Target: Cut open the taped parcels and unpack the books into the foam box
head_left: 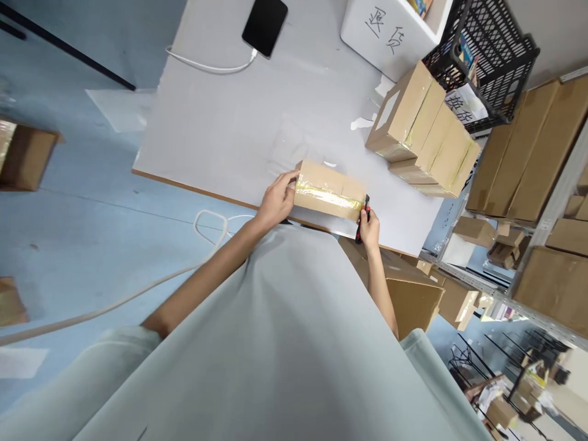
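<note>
A small taped cardboard box rests near the front edge of the grey table, a shiny strip of clear tape running along its length. My left hand grips the box's left end, fingers on its upper corner. In my right hand is a black and red box cutter, closed in the fingers. The cutter's tip is at the right end of the box, by the tape; whether the blade touches it I cannot tell.
Several taped cartons stand at the table's right, beside a white foam box and a black plastic crate. A tablet with a white cable lies at the far edge. Shelves of cartons line the right side.
</note>
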Demonstrator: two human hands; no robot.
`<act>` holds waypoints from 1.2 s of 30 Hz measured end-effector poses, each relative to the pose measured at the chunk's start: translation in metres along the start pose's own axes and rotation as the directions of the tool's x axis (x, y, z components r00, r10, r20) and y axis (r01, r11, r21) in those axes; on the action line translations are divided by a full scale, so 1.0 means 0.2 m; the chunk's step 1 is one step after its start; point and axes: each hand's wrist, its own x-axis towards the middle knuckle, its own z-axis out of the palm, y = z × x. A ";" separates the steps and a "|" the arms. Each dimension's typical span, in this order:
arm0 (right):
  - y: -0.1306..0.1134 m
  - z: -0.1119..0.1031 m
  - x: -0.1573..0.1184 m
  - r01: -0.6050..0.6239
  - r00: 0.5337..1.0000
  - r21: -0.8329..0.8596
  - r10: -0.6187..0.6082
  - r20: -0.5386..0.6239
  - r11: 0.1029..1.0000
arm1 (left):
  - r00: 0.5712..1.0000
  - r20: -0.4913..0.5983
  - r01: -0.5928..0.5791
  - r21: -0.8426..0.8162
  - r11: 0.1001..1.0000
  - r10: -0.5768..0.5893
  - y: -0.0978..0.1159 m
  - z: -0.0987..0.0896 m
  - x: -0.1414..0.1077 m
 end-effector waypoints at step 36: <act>-1.04 0.09 0.01 0.411 0.884 -0.701 -0.069 0.462 0.582 | 0.939 0.325 -0.050 -0.191 0.980 0.111 -0.21 -0.08 0.19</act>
